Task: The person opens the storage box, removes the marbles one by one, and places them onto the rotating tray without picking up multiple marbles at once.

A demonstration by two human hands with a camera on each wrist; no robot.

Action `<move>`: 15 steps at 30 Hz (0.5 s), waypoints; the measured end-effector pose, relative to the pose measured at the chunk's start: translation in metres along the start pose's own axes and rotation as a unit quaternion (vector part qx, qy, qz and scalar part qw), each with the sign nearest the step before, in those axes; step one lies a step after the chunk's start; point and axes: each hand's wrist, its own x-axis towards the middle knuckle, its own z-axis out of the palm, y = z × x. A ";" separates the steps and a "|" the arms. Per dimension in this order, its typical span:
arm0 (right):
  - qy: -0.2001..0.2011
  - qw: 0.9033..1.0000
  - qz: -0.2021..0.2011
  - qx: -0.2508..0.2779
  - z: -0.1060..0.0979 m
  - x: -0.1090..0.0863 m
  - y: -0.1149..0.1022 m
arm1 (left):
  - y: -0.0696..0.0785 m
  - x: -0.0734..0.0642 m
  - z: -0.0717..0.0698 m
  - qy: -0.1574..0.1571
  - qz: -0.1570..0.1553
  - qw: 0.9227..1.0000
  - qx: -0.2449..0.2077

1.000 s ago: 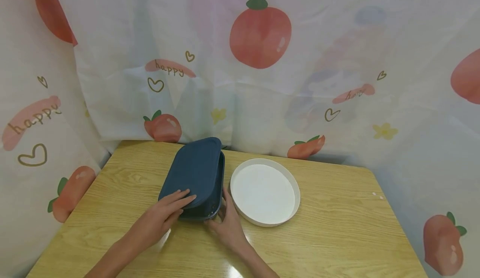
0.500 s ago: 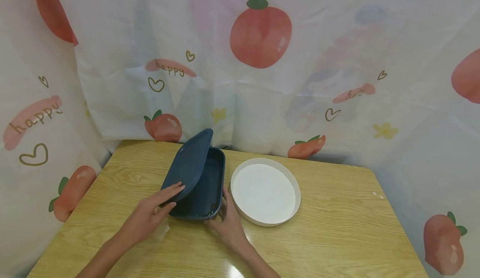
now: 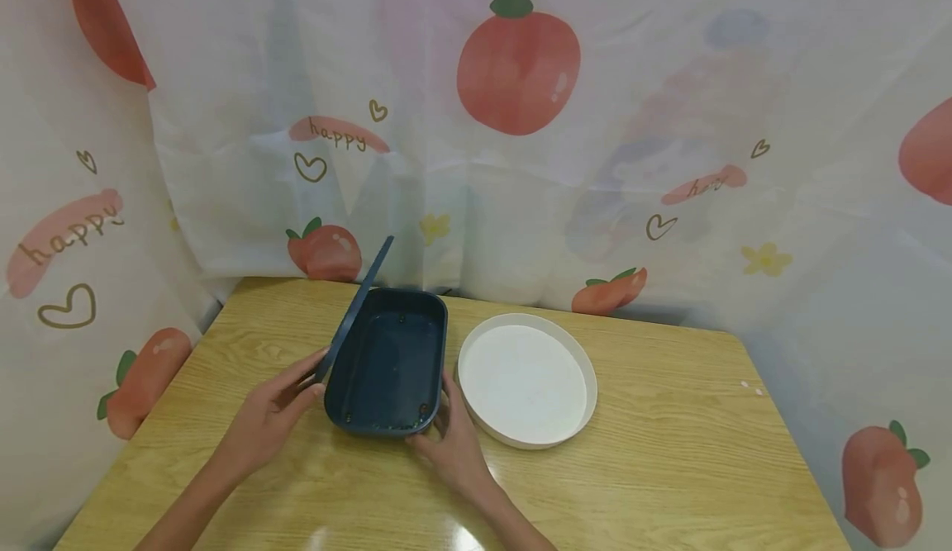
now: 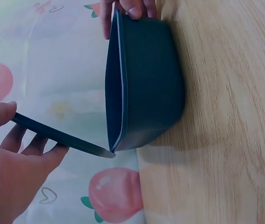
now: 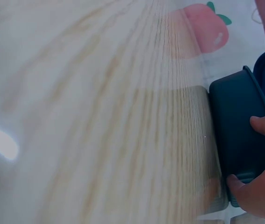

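Observation:
A dark blue rectangular box [image 3: 390,361] stands uncovered on the table. Small dark and greenish bits lie inside it, mostly along the near edge; their kind is too small to tell. My left hand [image 3: 264,419] pinches the box's matching flat lid [image 3: 355,307] at its near end, thumb on one face and fingers on the other. The lid is tilted steeply on edge by the box's left rim. In the left wrist view the lid [image 4: 62,135] slants up to the box's rim [image 4: 121,84]. My right hand [image 3: 449,444] grips the box's near right corner, thumb and fingers spread around it.
Just right of the box is a shallow round white tray [image 3: 528,382] with a low rim. The wooden table [image 3: 669,435] ends at a white printed curtain [image 3: 513,204] behind. Tiny pale specks [image 3: 749,386] lie near the table's right side.
My left hand has lifted the lid off the box and swung it left, from nearly flat to almost on edge, baring the inside. The right hand and box stay in place.

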 end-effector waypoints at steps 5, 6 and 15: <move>-0.001 1.000 0.006 0.003 0.000 0.001 0.000 | -0.002 0.000 -0.007 0.020 -0.032 0.999 -0.017; 0.000 1.000 0.006 0.004 0.000 0.001 0.000 | -0.002 -0.001 -0.008 0.027 -0.035 0.999 -0.011; 0.000 1.000 0.008 0.014 0.000 0.002 0.001 | -0.004 -0.003 -0.017 0.082 -0.104 0.981 -0.140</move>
